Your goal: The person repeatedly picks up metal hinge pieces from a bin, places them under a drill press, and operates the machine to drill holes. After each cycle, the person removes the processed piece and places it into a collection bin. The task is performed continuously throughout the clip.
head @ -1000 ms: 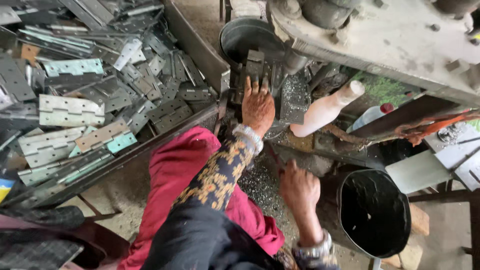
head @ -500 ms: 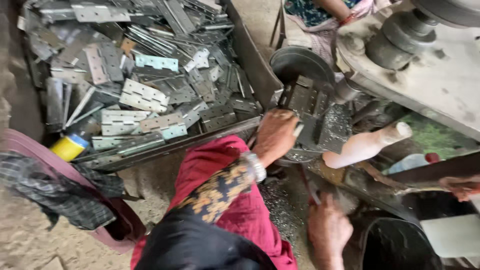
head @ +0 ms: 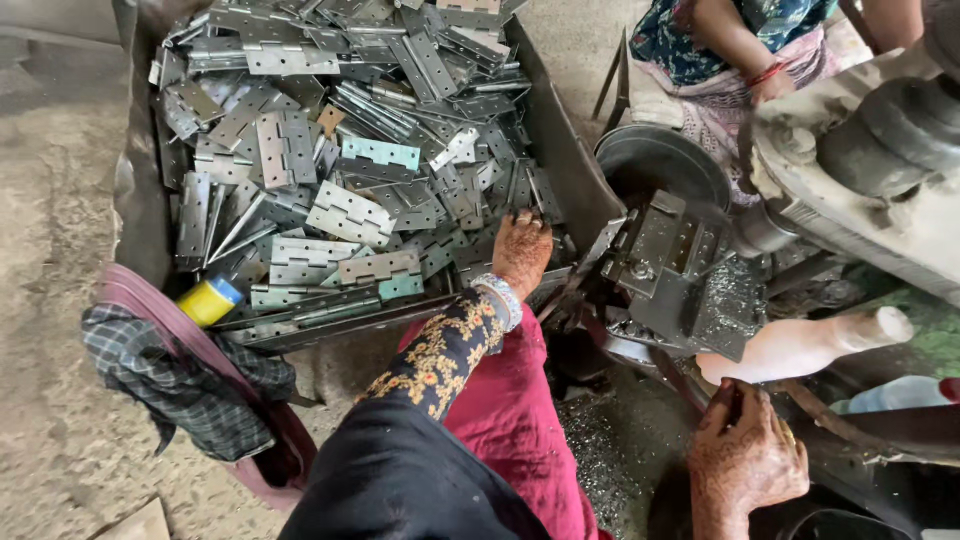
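**Left hand in the hinge heap, right hand low by the machine**

The metal hinges (head: 345,215) fill the big tray (head: 135,200) across the upper left and centre of the frame, lying loose and crossed over one another, some grey, some pale green. The left hand (head: 522,250) rests on the heap at its lower right edge, fingers spread and pressing down among the hinges; whether its grip has closed on one cannot be told. The right hand (head: 745,455) sits at the lower right of the frame, fingers curled loosely, touching a dark bar (head: 830,420) just under a pale handle (head: 810,345). Between the hands stands a dark metal press block (head: 680,275) dusted with filings. A yellow roll with a blue end (head: 210,300) lies at the tray's lower left corner, above a checked cloth (head: 180,385). Another person's arm (head: 740,50) shows at the upper right.
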